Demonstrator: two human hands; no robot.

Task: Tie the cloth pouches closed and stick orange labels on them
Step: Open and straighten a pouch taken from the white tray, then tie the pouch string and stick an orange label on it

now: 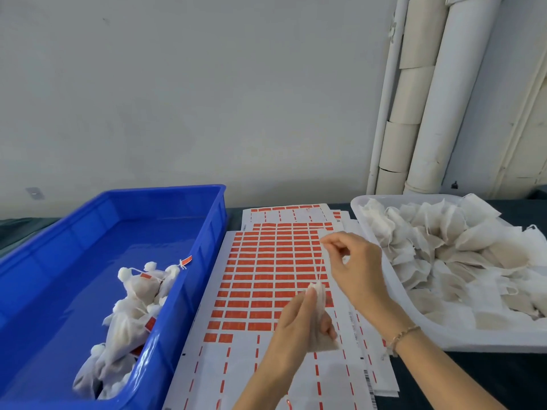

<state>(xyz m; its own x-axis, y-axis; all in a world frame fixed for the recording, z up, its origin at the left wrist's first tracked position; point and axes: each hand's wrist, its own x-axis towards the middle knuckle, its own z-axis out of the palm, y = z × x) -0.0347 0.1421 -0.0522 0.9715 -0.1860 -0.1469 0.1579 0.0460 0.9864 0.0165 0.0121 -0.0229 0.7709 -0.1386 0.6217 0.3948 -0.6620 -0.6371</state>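
The left grip [299, 324] covers most of the pouch [319, 292]; only its gathered top and a lower corner show. The string [321, 267], pinched by the right grip [355, 267], is too thin to trace. The bin [180, 291] runs off the left and bottom edges, and the tray [444, 340] off the right. The print on the label sheet [260, 276] is too small to read.

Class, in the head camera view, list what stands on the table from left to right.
Blue bin with tied, labelled pouches → sheets of orange labels → white tray heaped with untied pouches. The left hand, right hand and held pouch overlap the sheets, so are left out.
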